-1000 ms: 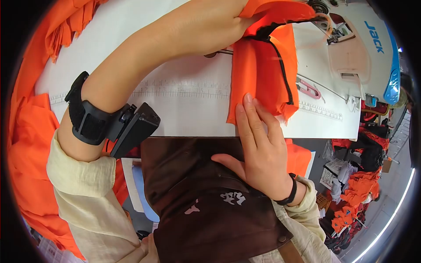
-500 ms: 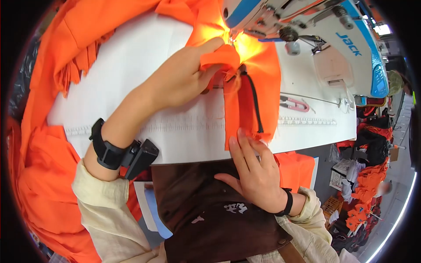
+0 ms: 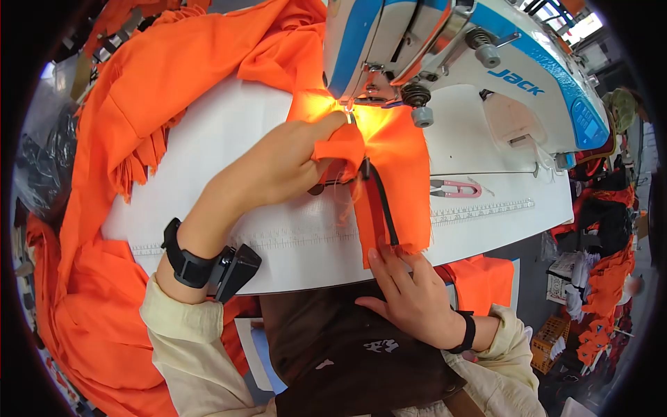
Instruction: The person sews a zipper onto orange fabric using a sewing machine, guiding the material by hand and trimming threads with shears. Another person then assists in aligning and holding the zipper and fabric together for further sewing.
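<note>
Orange fabric (image 3: 399, 153) with a black zipper (image 3: 383, 205) lies under the lit needle area of a white and blue sewing machine (image 3: 451, 55). My left hand (image 3: 292, 156) pinches a folded flap of the fabric just left of the needle, its fingertips close to the presser foot (image 3: 349, 115). Near the table's front edge, my right hand (image 3: 410, 292) lies with fingers spread, its fingertips on the lower end of the fabric and zipper. Loose threads hang beside the flap.
Pink-handled snips (image 3: 458, 188) lie on the white table (image 3: 264, 267), right of the fabric. A printed ruler scale (image 3: 486, 210) crosses the tabletop. Large orange cloth (image 3: 104, 299) drapes over the left side. A yellow basket (image 3: 549, 344) stands at the lower right.
The view has shifted, so the machine, table and hands appear lower. The flap stays in my left hand, and my right fingertips remain at the fabric's lower end.
</note>
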{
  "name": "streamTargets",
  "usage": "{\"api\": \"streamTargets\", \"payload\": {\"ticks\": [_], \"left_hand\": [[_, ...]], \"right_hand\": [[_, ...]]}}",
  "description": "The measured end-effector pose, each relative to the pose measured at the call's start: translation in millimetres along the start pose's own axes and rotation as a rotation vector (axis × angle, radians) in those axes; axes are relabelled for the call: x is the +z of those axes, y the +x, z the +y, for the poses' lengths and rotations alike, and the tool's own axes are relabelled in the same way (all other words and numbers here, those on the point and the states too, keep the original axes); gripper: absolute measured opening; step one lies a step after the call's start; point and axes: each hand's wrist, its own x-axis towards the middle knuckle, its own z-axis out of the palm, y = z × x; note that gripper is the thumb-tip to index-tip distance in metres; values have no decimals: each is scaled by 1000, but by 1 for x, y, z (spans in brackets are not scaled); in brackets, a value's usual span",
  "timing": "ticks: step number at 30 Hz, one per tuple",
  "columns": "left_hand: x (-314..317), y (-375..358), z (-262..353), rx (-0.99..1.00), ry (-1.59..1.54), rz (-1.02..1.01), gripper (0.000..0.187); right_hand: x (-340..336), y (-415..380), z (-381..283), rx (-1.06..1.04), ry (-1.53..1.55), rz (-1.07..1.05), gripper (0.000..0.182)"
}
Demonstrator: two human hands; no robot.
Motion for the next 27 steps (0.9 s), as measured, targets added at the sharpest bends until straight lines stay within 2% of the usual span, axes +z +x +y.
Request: {"api": "streamTargets", "payload": {"ticks": [2,4,5,7,15,18,21,23,27], "left_hand": [[-1,1,0,30,-16,-6,37],[-6,-3,14,-139,-59,-77,29],[-4,-5,13,-131,-49,-78,29],[1,-9,2,8,75,-24,27],[2,-12,-6,-37,149,-87,29],[5,-15,-6,-29,311,-202,37],[8,-17,5,63,264,-122,44],[13,-19,5,192,347,-36,44],[24,-25,-5,266,504,-30,44]], "right_hand": [[1,-1,1,-12,-11,-10,73],[1,-1,2,-23,-17,6,72],[1,-1,3,-37,-18,7,72],[1,-3,2,-32,-26,-3,71],[-4,3,7,-71,-62,32,71],[-3,0,9,-80,-29,5,70],[0,1,11,-82,17,-33,69],[0,4,14,-106,35,-43,64],[2,3,15,-110,53,-34,61]]}}
